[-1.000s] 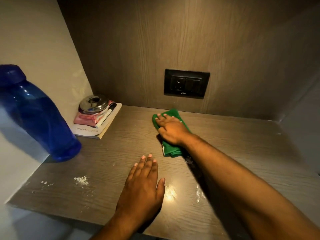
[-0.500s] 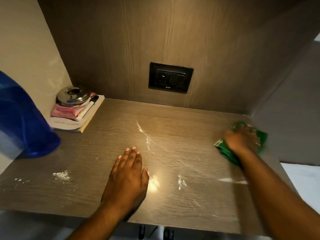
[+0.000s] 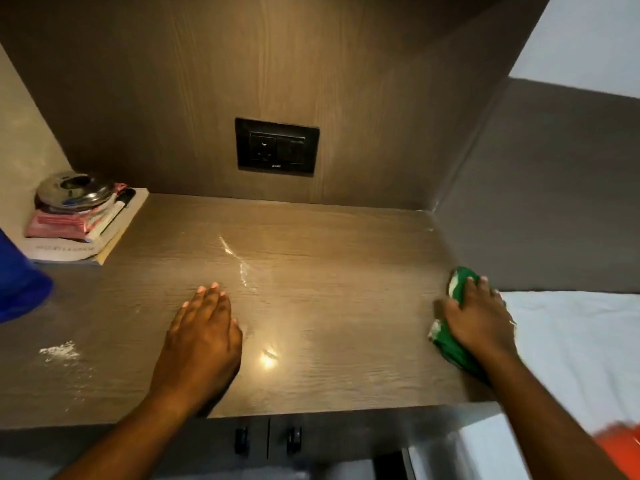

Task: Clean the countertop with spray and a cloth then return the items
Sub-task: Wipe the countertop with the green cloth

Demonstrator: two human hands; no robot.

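The wood-grain countertop [image 3: 329, 258] fills the middle of the view, with wet streaks near its centre and a patch of white powder [image 3: 59, 351] at the front left. My right hand [image 3: 478, 320] presses a crumpled green cloth [image 3: 450, 344] onto the counter's right edge, gripping it. My left hand [image 3: 202, 337] lies flat and empty on the counter near the front, fingers slightly apart. A blue bottle [image 3: 19, 282] stands at the far left, mostly cut off by the frame.
In the back left corner lies a book [image 3: 79, 247] stacked with a pink packet, a marker and a steel lid [image 3: 74, 190]. A black socket plate [image 3: 277, 147] is on the back wall. Cabinet doors with handles [image 3: 266, 441] are below. A white surface [image 3: 571, 341] lies to the right.
My right hand swept the green cloth from the back centre across to the right edge, then drew it slightly toward the front. My left hand stayed flat on the counter.
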